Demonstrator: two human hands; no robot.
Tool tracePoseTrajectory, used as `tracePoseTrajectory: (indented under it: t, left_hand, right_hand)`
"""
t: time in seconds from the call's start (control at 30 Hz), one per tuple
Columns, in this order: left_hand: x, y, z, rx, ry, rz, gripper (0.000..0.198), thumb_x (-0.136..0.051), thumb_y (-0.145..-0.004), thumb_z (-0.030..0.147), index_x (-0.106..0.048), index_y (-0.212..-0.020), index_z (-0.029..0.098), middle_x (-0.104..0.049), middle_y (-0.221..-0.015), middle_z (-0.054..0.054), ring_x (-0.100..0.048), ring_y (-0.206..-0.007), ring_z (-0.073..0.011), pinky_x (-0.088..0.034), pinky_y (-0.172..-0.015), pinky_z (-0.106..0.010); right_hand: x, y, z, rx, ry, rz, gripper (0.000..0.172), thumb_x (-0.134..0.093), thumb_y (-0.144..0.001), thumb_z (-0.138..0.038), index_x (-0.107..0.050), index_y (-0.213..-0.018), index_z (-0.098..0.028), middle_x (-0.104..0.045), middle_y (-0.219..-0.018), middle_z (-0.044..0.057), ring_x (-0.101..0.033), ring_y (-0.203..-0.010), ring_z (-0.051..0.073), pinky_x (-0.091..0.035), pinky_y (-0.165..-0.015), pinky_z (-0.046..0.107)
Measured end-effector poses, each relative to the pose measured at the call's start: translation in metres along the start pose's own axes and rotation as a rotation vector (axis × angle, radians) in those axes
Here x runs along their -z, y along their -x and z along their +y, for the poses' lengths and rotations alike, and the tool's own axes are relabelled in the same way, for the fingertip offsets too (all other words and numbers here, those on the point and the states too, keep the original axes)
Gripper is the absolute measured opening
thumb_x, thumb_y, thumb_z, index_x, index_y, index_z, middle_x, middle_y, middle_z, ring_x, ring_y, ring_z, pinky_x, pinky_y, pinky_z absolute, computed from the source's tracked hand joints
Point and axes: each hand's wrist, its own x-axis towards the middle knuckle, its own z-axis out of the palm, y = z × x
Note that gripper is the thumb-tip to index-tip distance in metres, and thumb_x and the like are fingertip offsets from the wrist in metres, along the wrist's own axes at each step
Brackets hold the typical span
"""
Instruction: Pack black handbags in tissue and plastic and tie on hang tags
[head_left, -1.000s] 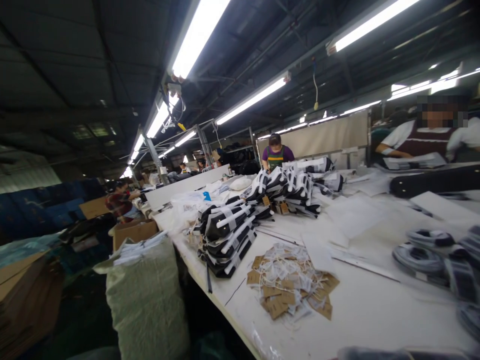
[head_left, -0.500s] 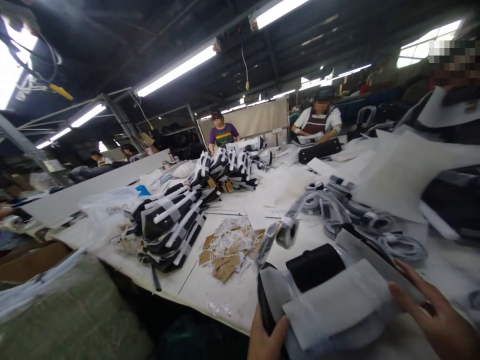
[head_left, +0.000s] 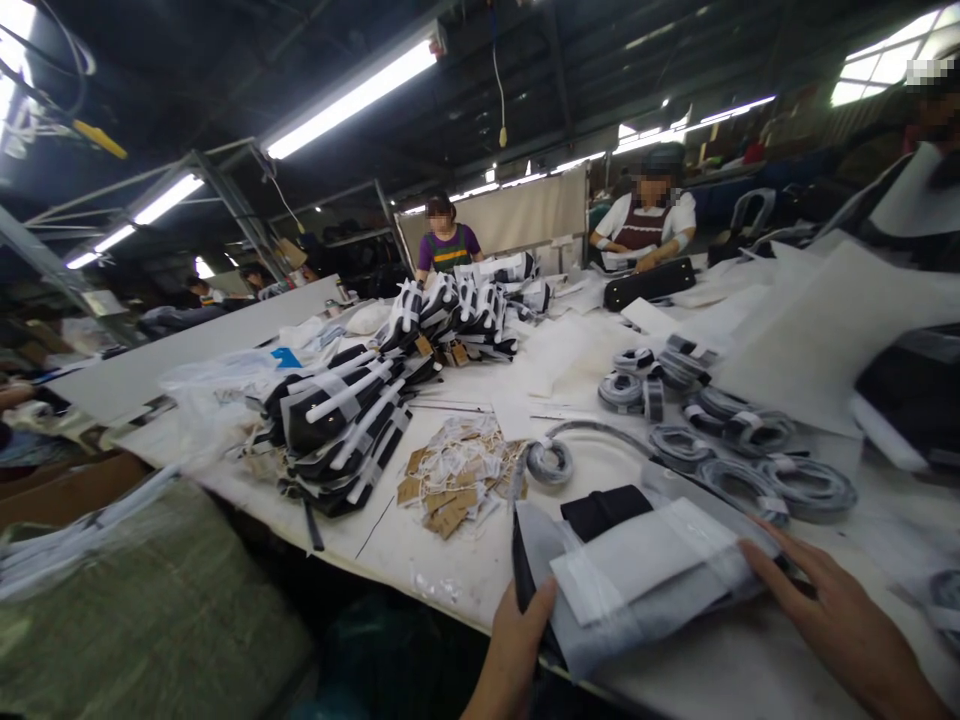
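Note:
Low over the table's front edge I have a black bag (head_left: 609, 508) partly covered by white packing sheets (head_left: 649, 560) and clear film. My left hand (head_left: 520, 628) grips its left end, thumb on the near face. At the right end, my right hand (head_left: 814, 590) has its fingers and thumb around the edge. A strap (head_left: 596, 427) wrapped in clear film arches behind the bag. By that strap lies a small wrapped coil (head_left: 550, 462). Several more wrapped strap coils (head_left: 739, 480) rest behind and right of the bag.
Brown cardboard tags (head_left: 450, 490) with white strings are heaped left of the bag. Stacks of wrapped black bags (head_left: 341, 425) lie farther left. Loose white sheets (head_left: 806, 340) cover the right side. Co-workers (head_left: 649, 220) are across the table; a green sack (head_left: 150, 600) stands front left.
The bag and both hands have shifted slightly left in view. The strap, earlier bunched up over the coils, now spreads in a low arch, and the coils behind show more clearly.

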Motion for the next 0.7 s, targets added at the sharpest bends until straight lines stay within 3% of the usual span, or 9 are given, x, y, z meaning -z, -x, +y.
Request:
tracePoseTrajectory:
  t: [0.13,0.3,0.47,0.57,0.7]
  left_hand:
    - [-0.001,0.003,0.008,-0.017,0.017,-0.037,0.078,-0.071,-0.081,0.061,-0.057,-0.139,0.011,-0.061,-0.142,-0.014,-0.05,-0.138,-0.0322,-0.037,-0.118,-0.042]
    - [0.001,-0.003,0.01,-0.046,-0.038,-0.002,0.079,-0.072,-0.08,0.06,-0.057,-0.137,0.008,-0.064,-0.137,-0.016,-0.055,-0.132,-0.0335,-0.041,-0.115,-0.043]
    - [0.005,-0.007,0.014,-0.258,-0.25,0.115,0.075,-0.068,-0.083,0.058,-0.054,-0.138,0.01,-0.06,-0.141,-0.017,-0.05,-0.137,-0.0342,-0.035,-0.119,-0.046]
    - [0.005,-0.002,0.01,-0.364,-0.321,0.192,0.071,-0.071,-0.08,0.057,-0.058,-0.134,0.014,-0.062,-0.139,-0.016,-0.05,-0.136,-0.0367,-0.034,-0.119,-0.048]
    - [0.007,0.003,-0.011,-0.37,-0.335,0.064,0.066,-0.076,-0.072,0.062,-0.068,-0.121,0.018,-0.071,-0.124,-0.014,-0.061,-0.122,-0.0383,-0.043,-0.112,-0.05]
  right_hand:
    - [0.003,0.002,-0.012,-0.053,-0.001,-0.011,0.067,-0.056,-0.073,-0.075,-0.067,-0.126,-0.036,-0.062,-0.137,0.01,-0.049,-0.136,0.037,-0.033,-0.118,0.045]
    - [0.01,0.011,-0.04,-0.135,-0.093,0.065,0.06,-0.059,-0.069,-0.073,-0.073,-0.113,-0.034,-0.065,-0.131,0.009,-0.053,-0.132,0.039,-0.038,-0.115,0.046]
    - [0.003,0.017,-0.051,-0.119,-0.296,0.055,0.068,-0.065,-0.073,-0.066,-0.065,-0.13,-0.031,-0.056,-0.146,0.003,-0.04,-0.144,0.032,-0.035,-0.118,0.037]
    - [-0.005,0.014,-0.049,-0.121,-0.483,0.012,0.079,-0.066,-0.072,-0.065,-0.056,-0.14,-0.028,-0.051,-0.152,0.003,-0.037,-0.146,0.031,-0.028,-0.122,0.039]
    - [-0.007,0.012,-0.048,-0.208,-0.462,0.05,0.081,-0.064,-0.072,-0.066,-0.055,-0.142,-0.025,-0.055,-0.148,0.008,-0.045,-0.141,0.035,-0.033,-0.119,0.041]
